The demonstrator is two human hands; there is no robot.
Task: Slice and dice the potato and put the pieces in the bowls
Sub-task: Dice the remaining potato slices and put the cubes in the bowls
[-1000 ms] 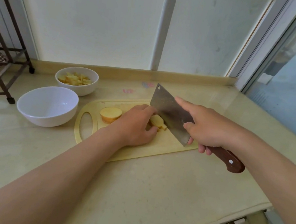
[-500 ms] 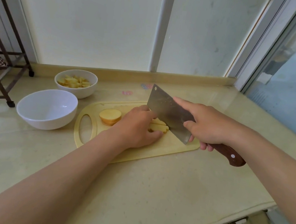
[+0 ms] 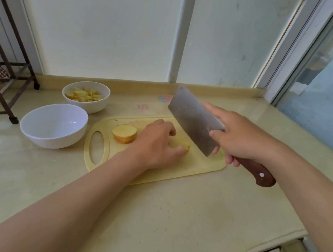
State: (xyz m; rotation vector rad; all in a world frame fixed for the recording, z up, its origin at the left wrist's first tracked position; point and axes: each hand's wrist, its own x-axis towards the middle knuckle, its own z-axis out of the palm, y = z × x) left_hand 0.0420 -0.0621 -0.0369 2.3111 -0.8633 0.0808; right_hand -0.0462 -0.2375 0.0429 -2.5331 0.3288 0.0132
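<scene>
Cleaver (image 3: 191, 120) gripped by right hand (image 3: 242, 138), lifted since last stroke, 3 o'clock of potato pieces (image 3: 182, 146) held by left hand (image 3: 157, 143); another cut judged pending.

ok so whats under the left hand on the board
Potato pieces poke out from under the left hand, which holds them down on the cutting board. The hand covers the rest, so how many there are cannot be told.

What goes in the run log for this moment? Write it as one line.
step: dicing; left hand: holds potato piece on cutting board; right hand: grips cleaver, blade beside piece; slice stack: untouched; far bowl: diced pieces; near bowl: empty
</scene>
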